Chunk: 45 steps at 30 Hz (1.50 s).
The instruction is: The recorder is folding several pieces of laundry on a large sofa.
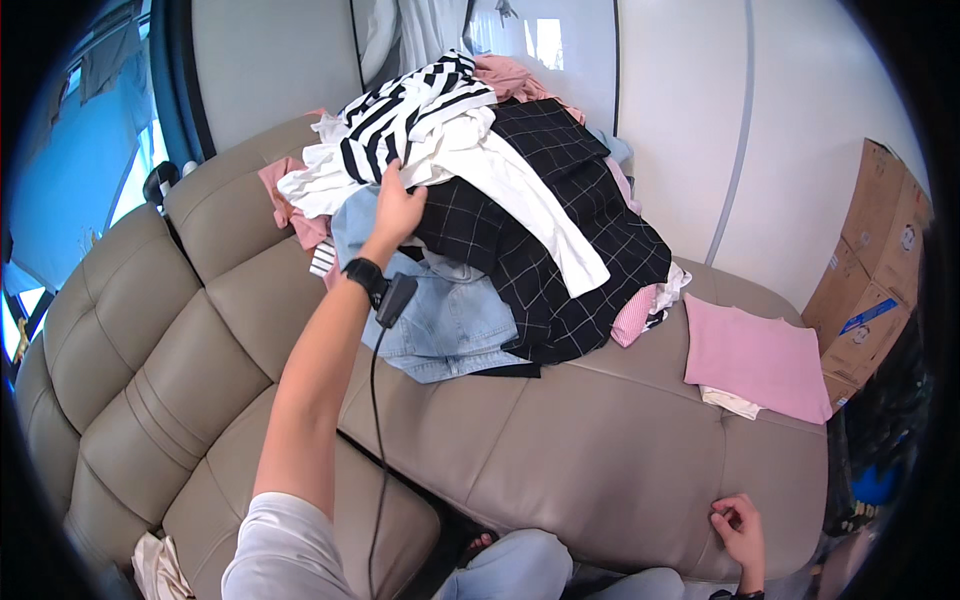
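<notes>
My left hand (399, 208) reaches into a heap of clothes, its fingers against the lower edge of a black-and-white striped garment (382, 124) and white cloth beside it. Whether the fingers grip the fabric cannot be made out. A white long sleeve (551, 217) lies across a black garment with a white grid check (600, 277). Below the wrist is a light-blue denim garment (442, 322). My right hand (739, 529) rests near the front edge of the sofa seat, fingers loosely bent, with nothing visible in it.
The heap sits on a taupe leather sofa (592, 450). A folded pink garment (757, 356) lies at the right, over a cream cloth (731, 401). Stacked cardboard boxes (862, 277) stand beyond. A black cable (379, 450) hangs from a device at my left wrist.
</notes>
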{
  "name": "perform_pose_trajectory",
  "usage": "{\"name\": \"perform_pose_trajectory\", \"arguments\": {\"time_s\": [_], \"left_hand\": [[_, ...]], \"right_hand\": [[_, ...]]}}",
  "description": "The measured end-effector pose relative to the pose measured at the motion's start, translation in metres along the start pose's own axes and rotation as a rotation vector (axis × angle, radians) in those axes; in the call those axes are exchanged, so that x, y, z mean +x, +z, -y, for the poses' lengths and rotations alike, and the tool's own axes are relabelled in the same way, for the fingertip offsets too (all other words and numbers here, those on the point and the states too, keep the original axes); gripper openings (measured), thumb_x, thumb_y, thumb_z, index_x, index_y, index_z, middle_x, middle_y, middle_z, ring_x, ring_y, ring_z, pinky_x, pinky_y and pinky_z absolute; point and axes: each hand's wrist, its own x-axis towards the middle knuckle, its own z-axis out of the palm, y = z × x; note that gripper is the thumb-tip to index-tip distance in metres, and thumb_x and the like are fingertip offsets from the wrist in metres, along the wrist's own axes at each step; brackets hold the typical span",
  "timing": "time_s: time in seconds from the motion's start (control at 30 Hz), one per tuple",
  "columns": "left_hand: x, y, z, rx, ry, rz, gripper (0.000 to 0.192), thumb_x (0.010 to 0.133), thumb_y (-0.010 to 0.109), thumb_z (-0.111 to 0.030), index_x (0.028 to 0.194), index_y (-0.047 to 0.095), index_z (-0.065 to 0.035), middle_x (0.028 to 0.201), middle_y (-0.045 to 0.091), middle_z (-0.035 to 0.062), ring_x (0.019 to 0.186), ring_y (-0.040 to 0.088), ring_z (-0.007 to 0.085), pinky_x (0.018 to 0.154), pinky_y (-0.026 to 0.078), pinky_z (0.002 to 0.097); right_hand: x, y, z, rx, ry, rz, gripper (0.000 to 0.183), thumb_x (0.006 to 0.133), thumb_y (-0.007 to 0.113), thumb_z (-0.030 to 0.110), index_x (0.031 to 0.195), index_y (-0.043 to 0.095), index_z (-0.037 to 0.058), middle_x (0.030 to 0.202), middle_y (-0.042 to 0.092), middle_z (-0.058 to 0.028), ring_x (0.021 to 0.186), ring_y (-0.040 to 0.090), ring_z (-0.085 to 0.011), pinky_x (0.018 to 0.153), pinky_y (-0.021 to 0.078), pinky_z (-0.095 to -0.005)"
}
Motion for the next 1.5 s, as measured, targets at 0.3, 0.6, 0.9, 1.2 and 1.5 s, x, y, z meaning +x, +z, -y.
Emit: {"name": "perform_pose_trajectory", "arguments": {"time_s": [0.3,0.6,0.9,1.2,1.5], "left_hand": [[-0.016,0.008,-0.040,0.143,0.007,-0.085,0.039,0.082,0.075,-0.031,0.099,0.066,0.0032,0.087,0.069,0.0267,0.085,0.069,0.0423,0.077,0.053,0.0462],[-0.133,-0.035,-0.140,0.095,0.056,0.227,0.032,0.083,0.071,-0.025,0.093,0.065,0.0042,0.071,0.064,0.0234,0.064,0.065,0.0368,0.062,0.050,0.0426],[-0.233,-0.094,-0.218,0.125,0.324,0.507,0.021,0.084,0.069,-0.017,0.092,0.061,-0.0006,0.077,0.057,0.0142,0.081,0.054,0.0316,0.085,0.041,0.0419],[-0.297,-0.073,-0.278,-0.649,0.139,1.032,0.018,0.095,0.062,-0.014,0.107,0.058,-0.0016,0.094,0.064,0.0144,0.085,0.062,0.0346,0.075,0.049,0.0391],[-0.292,-0.071,-0.095,0.386,0.280,0.635,0.076,0.078,0.072,-0.020,0.150,0.045,-0.0225,0.130,0.050,0.0249,0.123,0.048,0.0407,0.101,0.040,0.0501]], "right_hand": [[0.004,0.013,-0.015,0.050,0.061,-0.072,0.017,0.077,0.076,0.001,0.091,0.066,0.0051,0.090,0.054,-0.0018,0.063,0.047,-0.0082,0.059,0.0402,-0.0233],[-0.004,0.012,-0.005,-0.014,0.052,-0.043,0.030,0.075,0.078,0.004,0.101,0.063,0.0054,0.097,0.049,-0.0027,0.065,0.047,-0.0099,0.059,0.0421,-0.0252],[0.013,0.007,0.053,-0.087,0.061,0.152,0.045,0.080,0.080,0.014,0.121,0.062,0.0061,0.099,0.060,-0.0080,0.067,0.055,-0.0130,0.062,0.0495,-0.0282],[0.103,0.108,0.209,0.170,-0.720,0.242,0.062,0.082,0.071,0.007,0.140,0.049,0.0079,0.106,0.067,-0.0204,0.086,0.068,-0.0382,0.076,0.0545,-0.0421],[0.110,0.110,0.149,-0.007,-0.398,0.435,0.030,0.079,0.059,0.001,0.108,0.066,0.0016,0.097,0.068,-0.0233,0.090,0.064,-0.0447,0.080,0.0524,-0.0463]]}}
